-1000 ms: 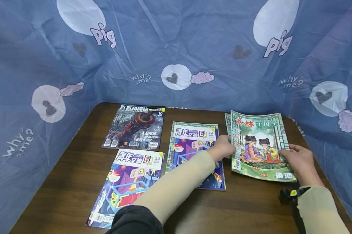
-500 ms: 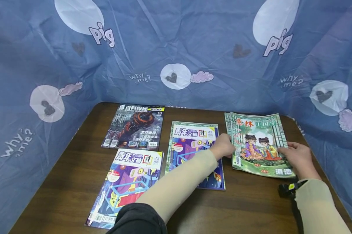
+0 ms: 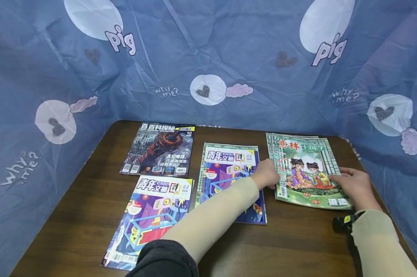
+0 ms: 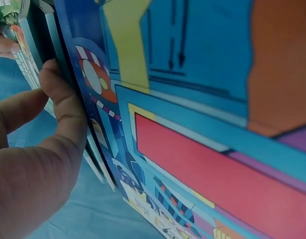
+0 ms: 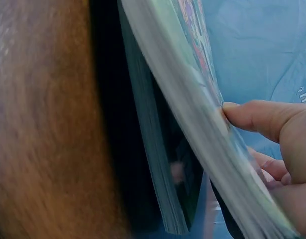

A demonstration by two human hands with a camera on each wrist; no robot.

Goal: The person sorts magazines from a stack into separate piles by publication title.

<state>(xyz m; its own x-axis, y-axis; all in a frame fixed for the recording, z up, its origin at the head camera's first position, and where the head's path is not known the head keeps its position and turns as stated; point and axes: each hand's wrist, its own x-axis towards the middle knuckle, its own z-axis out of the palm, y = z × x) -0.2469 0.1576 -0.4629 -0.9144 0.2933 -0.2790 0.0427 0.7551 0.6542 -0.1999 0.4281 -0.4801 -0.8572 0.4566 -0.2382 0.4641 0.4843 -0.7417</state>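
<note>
At the right of the table, a green-covered magazine (image 3: 307, 163) with two cartoon children lies over another green magazine (image 3: 271, 145), whose left and top edges peek out. My right hand (image 3: 357, 188) pinches the upper one at its right edge, thumb on the cover. In the right wrist view, that magazine (image 5: 192, 114) is tilted, with a gap above the lower magazine (image 5: 155, 149). My left hand (image 3: 266, 174) holds the left edge near the spine; its fingertips are partly hidden in the head view. The left wrist view has the left hand (image 4: 43, 159) with fingers bent against the spines.
A purple-and-blue magazine (image 3: 222, 173) lies over a green one in the middle, under my left forearm. Another purple magazine (image 3: 153, 207) lies front left, with a dark science magazine (image 3: 159, 150) behind it. Blue printed cloth (image 3: 208, 50) hangs behind the table (image 3: 270, 246).
The upper green magazine has come down and turned slightly, its edges now closer in line with the one below. Both hands stay at its sides.
</note>
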